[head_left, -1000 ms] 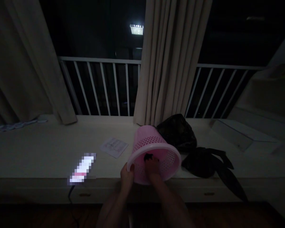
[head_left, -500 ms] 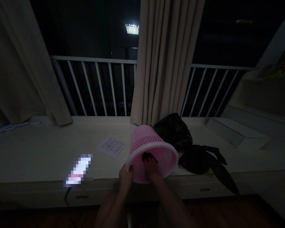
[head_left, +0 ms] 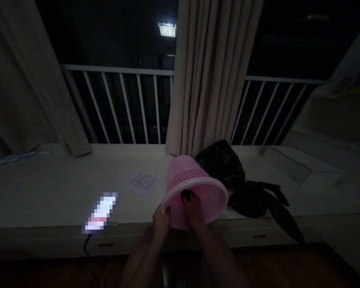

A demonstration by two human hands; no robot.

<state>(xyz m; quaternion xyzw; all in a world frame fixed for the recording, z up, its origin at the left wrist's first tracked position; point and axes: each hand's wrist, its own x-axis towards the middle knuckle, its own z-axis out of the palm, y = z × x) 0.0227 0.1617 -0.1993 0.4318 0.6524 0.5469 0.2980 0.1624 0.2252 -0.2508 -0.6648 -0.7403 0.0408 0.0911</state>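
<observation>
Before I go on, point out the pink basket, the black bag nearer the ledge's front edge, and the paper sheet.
Pink basket (head_left: 186,176): head view, on its perforated outer wall.
Black bag (head_left: 248,201): head view, on its rounded body.
Paper sheet (head_left: 142,184): head view, on the middle of its upward face.

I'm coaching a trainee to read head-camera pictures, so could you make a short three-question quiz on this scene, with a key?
1. Multiple choice: What does the left hand grip? A) the paper; B) the basket; C) the curtain.
2. True or false: The right hand is outside the basket.
3. Fill in: In the picture, the paper lies to the ____ of the basket.

Key:
1. B, at its rim.
2. False; it is inside.
3. left
</observation>
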